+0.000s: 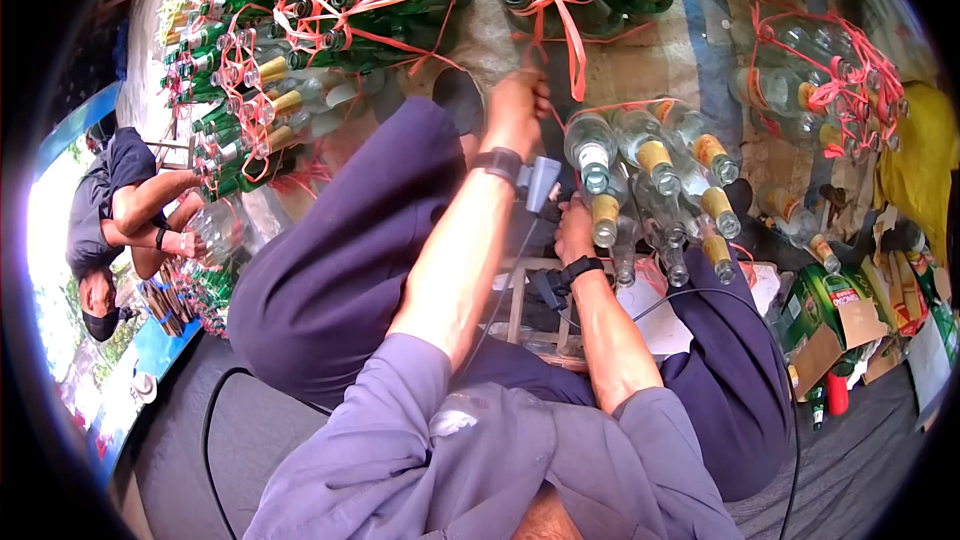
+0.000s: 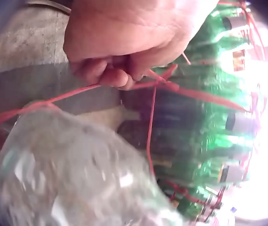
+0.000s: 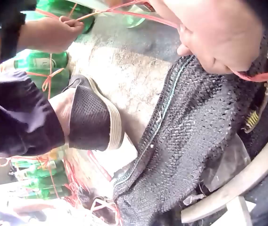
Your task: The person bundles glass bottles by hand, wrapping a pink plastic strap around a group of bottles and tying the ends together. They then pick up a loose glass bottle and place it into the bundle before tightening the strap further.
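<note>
My left hand (image 1: 515, 112) is raised beyond the knees, its curled fingers gripping a strand of red plastic twine (image 2: 82, 90). Lower and to the right, my right hand (image 1: 574, 232) sits against the near-left side of a bundle of clear glass bottles (image 1: 650, 155) with gold neck labels. Twine passes round the far side of that bundle. In the right wrist view the right hand (image 3: 214, 35) clasps the same red twine (image 3: 145, 17), which stretches across to the left hand (image 3: 51, 35). Rounded clear glass (image 2: 77, 165) lies below the left hand in its wrist view.
Twine-tied green bottles (image 1: 390, 15) stand at the back and left. Another clear bundle (image 1: 820, 80) is at the right, near cartons (image 1: 835, 310). A wooden frame (image 1: 515, 305) lies between the legs, beside black mesh cloth (image 3: 181, 127). Another person (image 1: 130, 200) squats at the left.
</note>
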{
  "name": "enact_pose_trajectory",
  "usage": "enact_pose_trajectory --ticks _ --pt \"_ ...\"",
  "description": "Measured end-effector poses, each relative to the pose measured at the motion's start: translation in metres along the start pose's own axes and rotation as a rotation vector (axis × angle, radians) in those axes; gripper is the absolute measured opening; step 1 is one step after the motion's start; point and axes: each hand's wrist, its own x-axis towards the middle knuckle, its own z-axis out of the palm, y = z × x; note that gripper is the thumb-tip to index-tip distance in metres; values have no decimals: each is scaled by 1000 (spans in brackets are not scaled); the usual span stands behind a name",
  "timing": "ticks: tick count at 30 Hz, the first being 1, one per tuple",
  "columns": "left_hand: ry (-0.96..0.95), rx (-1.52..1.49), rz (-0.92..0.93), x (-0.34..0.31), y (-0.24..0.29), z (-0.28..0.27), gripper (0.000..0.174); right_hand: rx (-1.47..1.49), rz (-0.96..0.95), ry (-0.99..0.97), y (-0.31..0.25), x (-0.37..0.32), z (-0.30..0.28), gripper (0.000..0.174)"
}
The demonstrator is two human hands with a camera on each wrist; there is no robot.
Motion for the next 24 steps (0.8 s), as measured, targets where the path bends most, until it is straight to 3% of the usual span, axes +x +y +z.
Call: enact_pose_trajectory --ticks 1,3,5,6,7,9,10,13,14,16,19,24 --pt "67 -57 -4 -5 7 -2 11 132 216 -93 -18 -16 1 33" --pt "44 -71 36 -11 13 -2 12 137 215 -162 -15 -28 -12 33" --pt "33 -48 45 -15 9 3 13 -279 -170 -29 13 -12 -27 30" --pt "15 -30 60 -15 11 7 13 -226 -237 -1 18 -9 -28 23" --pt "9 -32 67 -16 12 8 13 -224 -247 -3 18 -7 -35 23" --pt "53 -39 88 -20 10 7 14 128 -31 -220 12 -3 -57 17" --pt "58 -68 93 -23 10 9 13 129 -36 -220 22 9 -65 17" --pt "-2 76 123 -34 13 22 14 -361 -353 -18 65 52 -75 19" --pt "-8 67 139 -36 15 25 16 -360 -363 -15 69 65 -83 19" --pt "-30 55 131 -37 13 27 15 65 -102 -243 58 66 -94 20" --pt "-65 43 126 -47 11 34 15 48 -87 -182 28 25 -74 21" --pt "-79 98 195 -50 16 26 15 -81 -154 -168 15 19 -66 22"
